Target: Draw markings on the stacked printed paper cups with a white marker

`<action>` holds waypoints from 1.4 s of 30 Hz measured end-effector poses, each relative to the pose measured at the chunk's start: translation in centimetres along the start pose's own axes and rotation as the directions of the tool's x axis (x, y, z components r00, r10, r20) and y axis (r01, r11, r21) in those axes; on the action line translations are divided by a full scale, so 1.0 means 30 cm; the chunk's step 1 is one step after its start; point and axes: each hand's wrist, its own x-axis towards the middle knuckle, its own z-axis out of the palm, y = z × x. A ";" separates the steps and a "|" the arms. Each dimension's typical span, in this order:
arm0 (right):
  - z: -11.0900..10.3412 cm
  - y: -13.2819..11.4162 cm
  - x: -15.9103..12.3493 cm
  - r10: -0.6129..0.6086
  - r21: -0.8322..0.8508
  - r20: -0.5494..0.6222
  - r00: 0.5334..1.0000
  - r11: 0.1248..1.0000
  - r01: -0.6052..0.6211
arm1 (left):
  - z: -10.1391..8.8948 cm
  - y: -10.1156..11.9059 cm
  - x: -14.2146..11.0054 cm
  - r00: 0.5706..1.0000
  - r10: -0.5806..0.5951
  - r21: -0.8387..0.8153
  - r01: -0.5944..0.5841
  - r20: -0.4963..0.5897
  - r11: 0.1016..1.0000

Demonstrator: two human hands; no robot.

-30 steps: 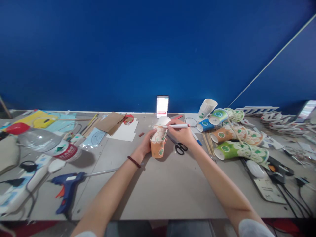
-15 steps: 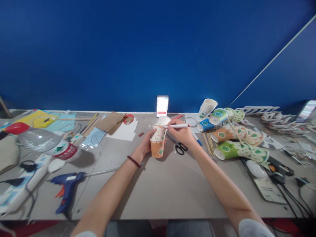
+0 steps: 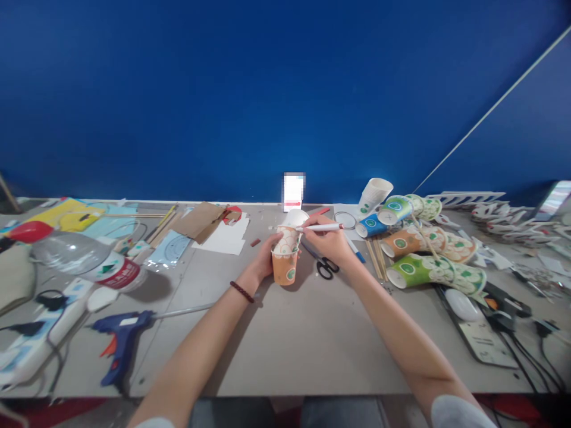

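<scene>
We see the paper cups [image 3: 284, 270] nested in a near-upright column over the bench [image 3: 303, 345], our left hand [image 3: 266, 258] curled round their left side; our right hand's [image 3: 326, 241] grip pinches a marker [image 3: 328, 227] nearly level, across the column's long axis, tip leftward at the upper cups, contact unclear.

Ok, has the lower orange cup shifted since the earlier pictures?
No, no shift shows: judged against the scissors, the lower orange cup sits in the same spot, neither nearer to them nor farther away.
</scene>
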 end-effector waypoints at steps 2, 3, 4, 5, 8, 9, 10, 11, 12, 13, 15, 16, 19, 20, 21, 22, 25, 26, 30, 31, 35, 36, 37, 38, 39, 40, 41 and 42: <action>0.001 0.002 -0.001 0.003 -0.002 0.000 1.000 1.000 -0.003 | -0.001 0.000 0.000 1.000 0.010 0.001 -0.010 0.003 1.000; 0.001 0.003 -0.001 0.008 -0.007 0.001 1.000 1.000 -0.008 | -0.002 0.000 -0.001 1.000 0.018 0.000 -0.018 0.010 1.000; 0.000 0.003 -0.001 0.014 -0.014 0.005 1.000 1.000 -0.014 | -0.003 -0.001 -0.001 1.000 0.027 -0.002 -0.027 0.016 1.000; -0.001 0.003 -0.001 0.018 -0.020 0.009 1.000 1.000 -0.018 | -0.003 -0.001 -0.002 0.999 0.032 -0.003 -0.032 0.022 0.999; -0.005 0.000 0.002 0.030 -0.005 0.013 0.999 1.000 -0.030 | -0.003 -0.001 -0.004 0.999 0.026 0.003 -0.026 0.024 1.000; -0.006 -0.002 0.003 0.037 0.010 0.009 0.999 0.999 -0.038 | -0.002 0.000 -0.005 0.999 0.022 0.005 -0.022 0.024 1.000; -0.007 -0.004 0.004 0.046 0.029 0.005 0.999 0.999 -0.046 | -0.002 0.001 -0.006 1.000 0.020 0.004 -0.020 0.024 1.000; -0.008 -0.005 0.005 0.055 0.048 -0.001 0.998 0.997 -0.055 | -0.001 0.002 -0.006 0.999 0.021 0.000 -0.021 0.025 1.000; -0.008 -0.004 0.005 0.065 0.063 -0.007 0.998 0.996 -0.064 | 0.000 0.003 -0.007 0.999 0.023 -0.005 -0.022 0.026 1.000; -0.008 -0.003 0.005 0.073 0.078 -0.013 0.997 0.994 -0.072 | 0.001 0.005 -0.007 0.999 0.022 -0.011 -0.022 0.028 1.000; -0.007 0.002 0.005 0.087 0.101 -0.019 0.996 0.991 -0.084 | 0.004 0.008 -0.008 0.999 0.021 -0.024 -0.020 0.032 1.000; -0.006 0.005 0.004 0.093 0.108 -0.019 0.996 0.990 -0.090 | 0.007 0.009 -0.008 0.999 0.023 -0.030 -0.022 0.035 0.999; -0.006 0.009 0.002 0.094 0.115 -0.023 0.995 0.989 -0.091 | 0.019 0.013 -0.011 0.999 0.041 -0.056 -0.039 0.035 0.998; -0.007 0.009 0.002 0.085 0.111 -0.026 0.996 0.990 -0.082 | 0.023 0.014 -0.012 0.998 0.051 -0.068 -0.050 0.025 0.996; -0.008 0.007 0.002 0.075 0.103 -0.028 0.997 0.992 -0.072 | 0.027 0.014 -0.013 0.998 0.063 -0.081 -0.062 0.012 0.995; -0.009 0.005 0.002 0.066 0.092 -0.029 0.997 0.994 -0.063 | 0.031 0.015 -0.014 0.997 0.076 -0.093 -0.076 0.001 0.993; -0.011 -0.001 0.002 0.051 0.051 -0.027 0.998 0.997 -0.050 | 0.032 0.015 -0.014 0.994 0.106 -0.114 -0.104 0.010 0.988; -0.010 -0.002 0.002 0.051 0.043 -0.022 0.998 0.998 -0.050 | 0.030 0.014 -0.013 0.994 0.105 -0.119 -0.102 0.024 0.988; -0.003 -0.003 -0.001 0.051 0.014 0.008 0.999 0.999 -0.051 | 0.021 0.012 -0.007 0.995 0.091 -0.137 -0.084 0.049 0.987; -0.001 -0.002 -0.002 0.046 0.001 0.014 0.999 0.999 -0.046 | 0.021 0.011 -0.005 0.995 0.092 -0.134 -0.085 0.049 0.987; 0.003 0.002 -0.003 0.020 -0.036 0.019 1.000 0.999 -0.020 | 0.025 0.007 -0.003 0.995 0.094 -0.094 -0.091 0.033 0.991; 0.003 0.004 -0.002 0.020 -0.029 0.015 1.000 0.999 -0.019 | 0.027 0.006 -0.003 0.996 0.089 -0.089 -0.086 0.027 0.992; 0.002 0.006 -0.002 0.024 -0.019 0.009 1.000 1.000 -0.023 | 0.029 0.005 -0.004 0.996 0.082 -0.086 -0.080 0.023 0.993; 0.002 0.007 -0.002 0.027 -0.012 0.005 1.000 1.000 -0.027 | 0.031 0.005 -0.005 0.997 0.074 -0.086 -0.072 0.020 0.994; 0.001 0.008 -0.002 0.029 -0.012 0.004 1.000 1.000 -0.029 | 0.032 0.005 -0.007 0.998 0.065 -0.086 -0.064 0.016 0.994; 0.001 0.009 -0.002 0.028 -0.019 0.003 1.000 0.999 -0.028 | 0.034 0.005 -0.009 0.998 0.060 -0.086 -0.058 0.011 0.995; 0.000 0.010 -0.002 0.024 -0.032 0.005 1.000 0.999 -0.024 | 0.036 0.006 -0.011 0.998 0.055 -0.083 -0.055 0.007 0.995; 0.000 0.010 -0.002 0.016 -0.046 0.008 1.000 0.999 -0.015 | 0.037 0.007 -0.013 0.999 0.054 -0.079 -0.053 0.003 0.995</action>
